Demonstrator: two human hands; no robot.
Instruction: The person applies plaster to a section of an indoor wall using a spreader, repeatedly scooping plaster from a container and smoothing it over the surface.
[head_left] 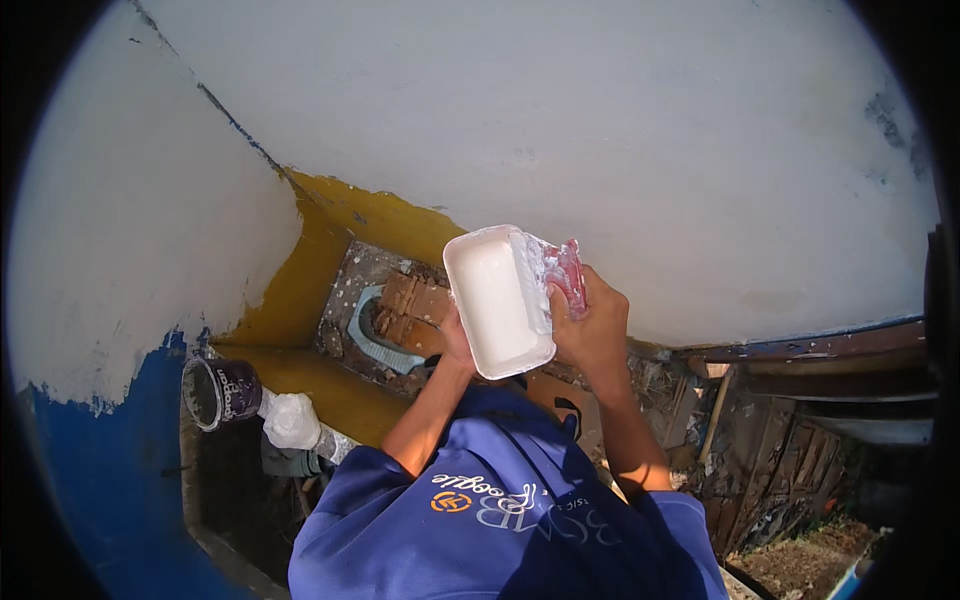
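My left hand (457, 342) grips a white rectangular tub (455, 275) from its left side, fingers mostly hidden behind it. Smooth white paste or paint (497, 300) lies inside. A red plastic scraper (572, 272), smeared with white, is closed in my right hand (597, 325). Its pale blade rests at or along the tub's right rim; whether it dips into the paste is hard to tell. Both hands are raised in front of my chest, close to the wall.
Ahead, a white-coated wall (620, 130) meets another at a cracked corner, above yellow (400, 212) and blue paint (120, 490). At left stand a dark bucket (225, 390) and a white plastic bag (292, 422). Below lies a light-blue curved object (365, 335); planks (785, 465) clutter the right.
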